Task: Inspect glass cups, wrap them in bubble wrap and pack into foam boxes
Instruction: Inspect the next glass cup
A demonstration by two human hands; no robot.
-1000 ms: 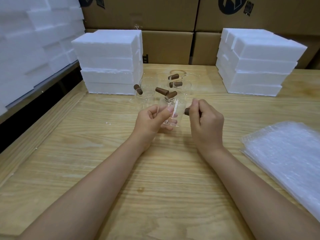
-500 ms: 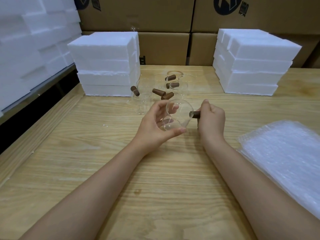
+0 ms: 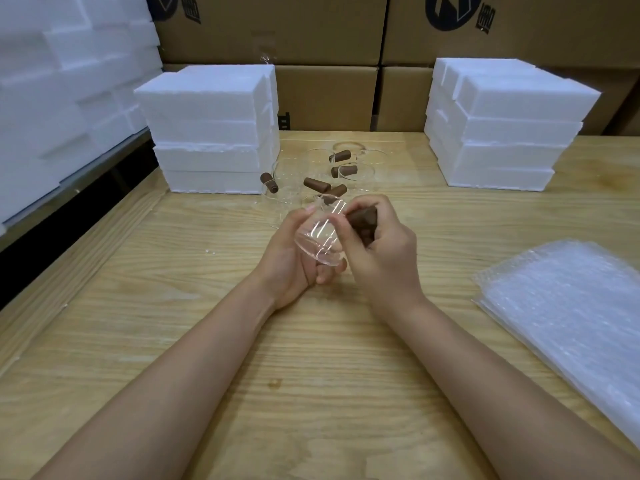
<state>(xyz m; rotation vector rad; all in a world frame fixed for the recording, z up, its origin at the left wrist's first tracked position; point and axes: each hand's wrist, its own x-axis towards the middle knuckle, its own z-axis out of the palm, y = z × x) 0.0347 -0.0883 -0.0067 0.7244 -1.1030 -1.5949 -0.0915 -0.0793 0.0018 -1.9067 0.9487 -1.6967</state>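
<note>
A clear glass cup [image 3: 320, 237] with a brown handle is held tilted above the wooden table [image 3: 242, 358], its base turned toward me. My left hand [image 3: 294, 261] cradles the cup's body from below with curled fingers. My right hand [image 3: 377, 251] grips the brown handle [image 3: 363, 220]. Behind them, several more glass cups with brown handles [image 3: 325, 178] stand grouped on the table. A pile of bubble wrap sheets [image 3: 568, 306] lies at the right. White foam boxes are stacked at the back left [image 3: 214, 129] and back right [image 3: 502, 123].
Cardboard cartons [image 3: 325, 91] line the back edge of the table. More white foam pieces [image 3: 59, 91] fill a shelf at the far left, with a dark gap beside the table's left edge.
The cup has been turned in my hands, from mouth-toward-me to base-toward-me. My right hand has moved in closer, over the handle, and both hands sit slightly nearer to me.
</note>
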